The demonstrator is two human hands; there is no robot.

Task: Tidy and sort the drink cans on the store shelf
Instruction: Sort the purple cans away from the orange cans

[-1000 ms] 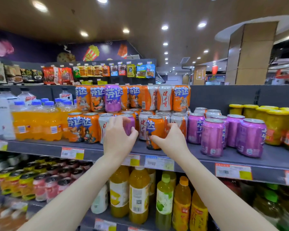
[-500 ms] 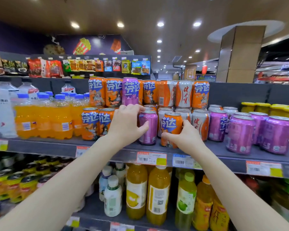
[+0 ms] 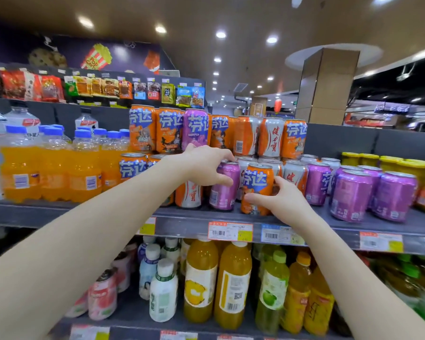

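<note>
On the grey shelf (image 3: 292,223) stand mixed drink cans. My left hand (image 3: 205,168) grips a purple can (image 3: 225,192) near its top, thumb across its front. Right beside it, my right hand (image 3: 277,201) holds an orange can (image 3: 257,182) with blue lettering, thumb at its lower front and fingers round its right side. An orange-and-white can (image 3: 189,196) stands left of the purple one, partly behind my left wrist. More purple cans (image 3: 351,195) sit to the right. A second tier of orange, purple and white cans (image 3: 216,131) is stacked behind.
Orange soda bottles (image 3: 52,173) with blue caps fill the shelf's left part, yellow-lidded jars (image 3: 402,165) its far right. Price tags (image 3: 230,230) line the shelf edge. Juice and milk bottles (image 3: 233,283) stand on the shelf below. Snack packets (image 3: 96,87) hang above.
My left hand has settled its grip on the purple can, thumb across its front. My right hand has closed round the orange can. The view has shifted slightly left.
</note>
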